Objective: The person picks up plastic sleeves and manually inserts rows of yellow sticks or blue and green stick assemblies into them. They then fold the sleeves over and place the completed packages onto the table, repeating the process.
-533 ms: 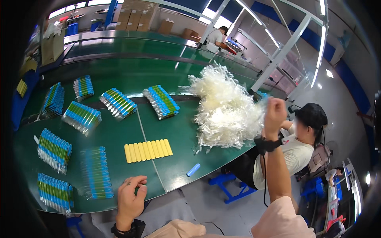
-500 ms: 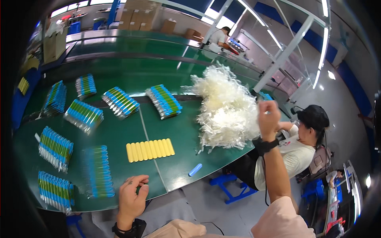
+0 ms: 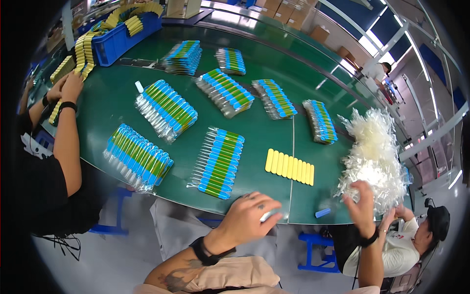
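Observation:
My left hand [image 3: 252, 215] hovers at the table's near edge, thumb and fingers apart. A small pale patch shows between them; I cannot make out what it is. Over the table to the right, my right hand [image 3: 362, 208] has its thumb apart from loosely bent fingers, with nothing seen in it. Beside it lies a small blue strip [image 3: 323, 212]. Ahead, between the hands, a row of flat yellow round-ended sticks [image 3: 289, 166] lies side by side. Left of that row spreads a fanned batch of blue-and-green sticks in clear wrappers [image 3: 218, 164].
More wrapped-stick bundles [image 3: 169, 110] lie across the green table [image 3: 264, 132]. A heap of clear plastic sleeves [image 3: 374, 157] stands at the right. Co-workers sit on both sides; the left one handles yellow strips [image 3: 83, 54] beside a blue bin [image 3: 127, 39].
The view has turned left, bringing the left co-worker and blue bin into sight. My right hand has come down from beside the plastic heap to near the blue strip.

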{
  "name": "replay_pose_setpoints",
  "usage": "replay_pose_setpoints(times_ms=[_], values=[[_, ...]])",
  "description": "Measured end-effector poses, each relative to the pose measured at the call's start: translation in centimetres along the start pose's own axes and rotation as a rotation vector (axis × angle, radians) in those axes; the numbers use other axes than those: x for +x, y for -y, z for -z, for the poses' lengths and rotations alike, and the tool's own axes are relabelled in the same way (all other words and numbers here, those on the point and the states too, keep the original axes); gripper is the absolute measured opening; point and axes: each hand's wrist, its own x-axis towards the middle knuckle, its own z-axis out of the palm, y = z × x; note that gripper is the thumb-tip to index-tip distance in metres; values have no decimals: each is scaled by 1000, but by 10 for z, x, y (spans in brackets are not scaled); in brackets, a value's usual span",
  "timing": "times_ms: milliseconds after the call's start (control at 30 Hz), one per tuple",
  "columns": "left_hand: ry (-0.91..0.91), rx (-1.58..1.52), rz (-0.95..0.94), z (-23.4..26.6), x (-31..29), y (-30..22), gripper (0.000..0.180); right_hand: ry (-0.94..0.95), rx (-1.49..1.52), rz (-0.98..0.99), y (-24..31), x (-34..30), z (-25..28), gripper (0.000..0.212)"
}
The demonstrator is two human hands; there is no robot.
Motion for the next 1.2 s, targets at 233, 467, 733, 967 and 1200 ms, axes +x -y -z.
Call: replay_pose_setpoints(times_ms=[233,467,733,967,1200], values=[[17,637,6,104,-4,-17,31,374,321,385,132,-16,-49,56],[221,821,45,125,-4,3,32,206,337,491,205,16,-126,66],[198,741,51,129,-3,9,21,129,299,526,199,6,-138,69],[40,708,-32,122,-1,17,11,117,301,509,203,6,-135,60],[-582,287,94,129,29,14,21,183,241,530,204,7,-135,52]])
